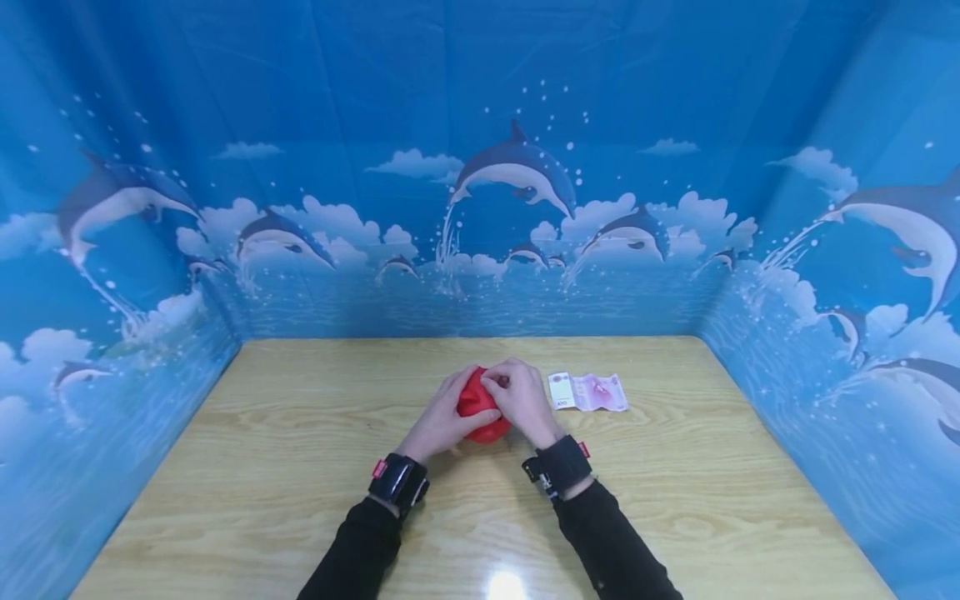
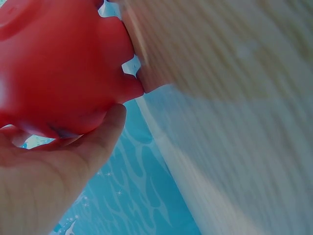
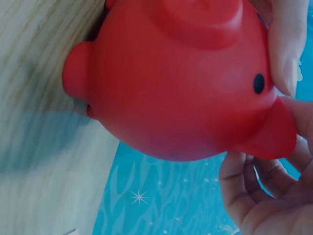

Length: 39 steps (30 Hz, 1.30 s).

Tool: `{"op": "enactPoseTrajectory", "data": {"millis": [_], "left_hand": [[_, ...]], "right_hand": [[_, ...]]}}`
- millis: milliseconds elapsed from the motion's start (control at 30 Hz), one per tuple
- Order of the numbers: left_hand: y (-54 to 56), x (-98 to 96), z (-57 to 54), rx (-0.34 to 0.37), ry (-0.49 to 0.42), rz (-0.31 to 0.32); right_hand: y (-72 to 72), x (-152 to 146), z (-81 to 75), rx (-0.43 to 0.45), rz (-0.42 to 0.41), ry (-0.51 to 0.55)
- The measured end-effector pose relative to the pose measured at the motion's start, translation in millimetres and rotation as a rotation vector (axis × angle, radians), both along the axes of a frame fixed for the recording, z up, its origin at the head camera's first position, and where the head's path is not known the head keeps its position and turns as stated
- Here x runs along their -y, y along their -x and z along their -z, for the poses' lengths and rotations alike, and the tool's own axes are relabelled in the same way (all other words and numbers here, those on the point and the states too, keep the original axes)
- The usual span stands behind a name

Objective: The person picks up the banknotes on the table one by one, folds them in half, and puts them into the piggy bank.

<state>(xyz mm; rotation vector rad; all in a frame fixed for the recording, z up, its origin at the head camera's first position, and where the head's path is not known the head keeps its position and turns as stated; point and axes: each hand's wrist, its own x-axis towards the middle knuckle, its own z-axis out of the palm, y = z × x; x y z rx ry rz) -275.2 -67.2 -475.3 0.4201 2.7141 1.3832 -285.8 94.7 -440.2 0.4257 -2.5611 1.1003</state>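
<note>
A red piggy bank [image 1: 476, 398] stands on its short feet, its round snout [image 3: 203, 19] and a black eye showing in the right wrist view. My left hand [image 1: 441, 421] grips it from the left, thumb laid across it. In the left wrist view, fingers [image 2: 105, 129] of that hand touch its lower side. At its top, my right hand [image 1: 521, 398] has curled fingers, thumb and index close together. The pig's ear [image 3: 271, 134] overlaps those fingers in the right wrist view, and I cannot tell what is between them.
A creased pink banknote [image 1: 597, 392] lies on the wooden table [image 1: 300, 467], just right of the right hand. Blue dolphin-print cloth [image 1: 375, 100] rises along the back and both sides. Black bands [image 1: 399, 481] circle the wrists.
</note>
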Motion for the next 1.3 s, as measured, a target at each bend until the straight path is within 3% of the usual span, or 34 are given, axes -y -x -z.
{"op": "enactPoseTrajectory", "data": {"millis": [200,467,667,800,967,1133,1300], "left_hand": [[0.0,-0.1,0.3,0.008,-0.01,-0.004],[-0.2,-0.5,-0.9,0.019,-0.012,-0.021],[-2.0,-2.3,-2.6,-0.001,0.009,-0.052],[-4.2,-4.0,-6.3,-0.078,0.04,-0.085],[-8.6,-6.2,-11.2,-0.224,0.057,-0.12],[-13.5,-10.6,-15.9,-0.407,0.055,-0.119],[-15.1,-13.5,-15.8,-0.562,0.08,-0.157]], "right_hand": [[-0.9,-7,-2.4,0.018,-0.06,-0.031],[1.0,-38,-3.5,0.128,-0.183,0.046],[7.3,-73,2.5,0.155,-0.135,-0.049],[13.1,-99,2.6,0.18,-0.016,-0.08],[19.8,-128,6.6,0.232,0.089,-0.1],[24.3,-147,15.4,0.265,0.129,-0.097],[27.2,-160,21.6,0.276,0.145,-0.137]]}}
